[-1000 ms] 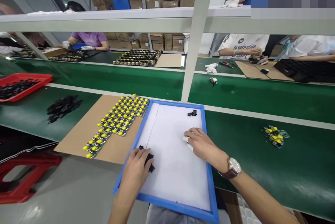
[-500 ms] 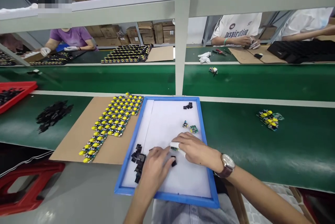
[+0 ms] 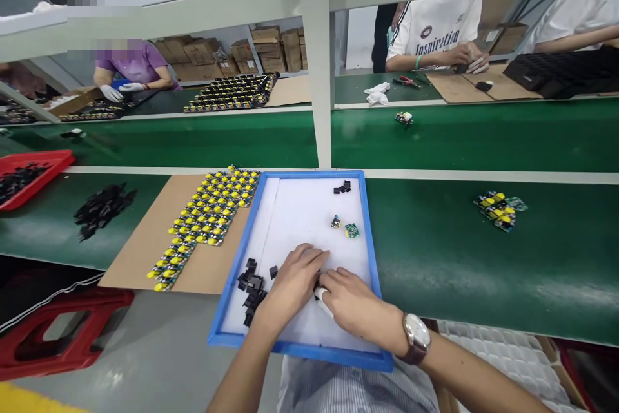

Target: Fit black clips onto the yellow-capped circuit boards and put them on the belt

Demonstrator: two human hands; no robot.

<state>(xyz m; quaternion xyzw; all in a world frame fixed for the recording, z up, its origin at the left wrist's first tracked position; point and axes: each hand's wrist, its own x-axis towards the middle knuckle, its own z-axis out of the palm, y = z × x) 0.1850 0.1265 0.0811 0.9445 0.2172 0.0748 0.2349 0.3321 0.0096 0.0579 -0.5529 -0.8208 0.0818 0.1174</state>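
A blue-rimmed white tray [image 3: 363, 226] lies in front of me. My left hand [image 3: 294, 281] and my right hand [image 3: 351, 307] meet over its near middle, fingers pinched together around a small dark part that is mostly hidden. A white cot covers one right fingertip. A pile of small black parts [image 3: 251, 287] lies just left of my left hand. Two small green circuit boards [image 3: 345, 227] sit on the tray beyond my hands, and a few more black parts [image 3: 342, 188] lie near its far edge.
Rows of yellow-topped boards [image 3: 206, 223] lie on cardboard at left, beside loose black parts [image 3: 101, 207] and a red bin [image 3: 33, 171]. More boards [image 3: 500, 210] sit on the green belt at right. A white post [image 3: 316, 65] stands behind the tray. Other people work across the belt.
My hands came together from apart and drew toward the tray's near edge. The left hand left the black pile at the tray's left. Two small green boards now lie uncovered.
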